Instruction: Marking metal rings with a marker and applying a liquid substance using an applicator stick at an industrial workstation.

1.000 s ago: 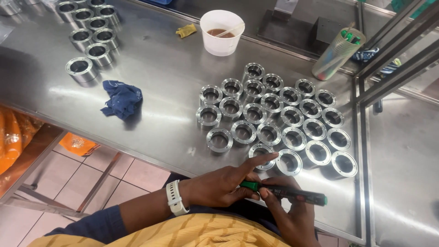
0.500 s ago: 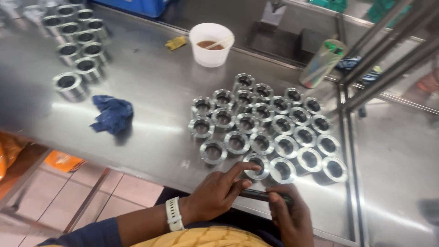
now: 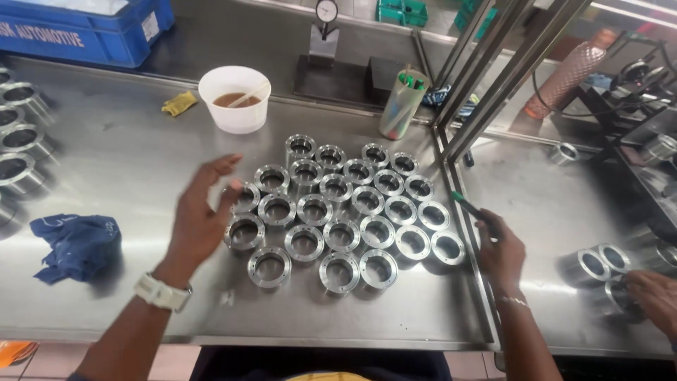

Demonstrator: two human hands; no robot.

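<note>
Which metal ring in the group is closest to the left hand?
The ring at the group's left edge, second row from the front: the left hand is right beside it, its thumb near the rim; the others lie further right.

1. left hand (image 3: pixel 199 220): bare, no glove; chunky white wristwatch (image 3: pixel 163 292) strapped on the wrist, pale band and case
2. right hand (image 3: pixel 502 252): also bare; thin bracelet (image 3: pixel 512 300) round the wrist, looks like a fine chain
3. forearms bare on both sides, no sleeves showing; bit of yellow clothing (image 3: pixel 328 377) peeking at the bottom edge
</note>
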